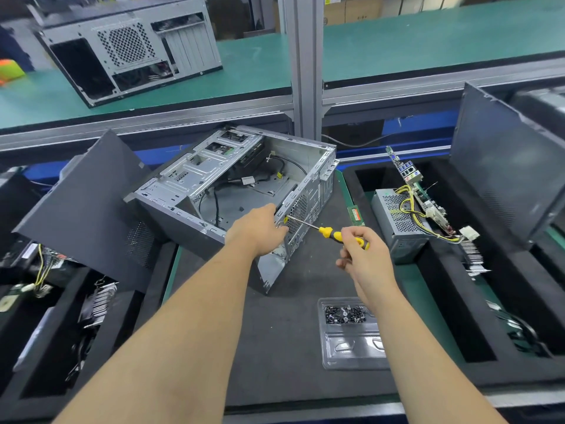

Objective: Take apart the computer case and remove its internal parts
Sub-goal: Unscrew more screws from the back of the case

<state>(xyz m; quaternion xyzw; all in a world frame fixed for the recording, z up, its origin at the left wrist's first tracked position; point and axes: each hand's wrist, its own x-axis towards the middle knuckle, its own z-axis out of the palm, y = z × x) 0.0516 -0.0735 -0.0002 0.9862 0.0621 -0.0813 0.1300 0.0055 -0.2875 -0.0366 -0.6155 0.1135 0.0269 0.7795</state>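
2 bare hands work at the open computer case (244, 191), which lies on its side on the dark mat (284, 332) in the middle of the bench, with its open side facing up. The left hand (260, 231) grips the rear edge of the case, with the fingers curled over the metal beside the perforated fan grille (298, 214). The right hand (365, 255) is closed around the yellow and black handle of a screwdriver (333, 232); the shaft points to the left and its tip touches the rear panel near the left fingers. Inside the case, black cables (214, 197) lie on the floor of the chassis. 1 clear plastic tray (351, 341) with small dark screws sits on the mat near the right forearm. To the right, a power supply (397, 224) and a circuit board (412, 185) rest in a black foam bin. 1 dark side panel (88, 209) leans at the left.
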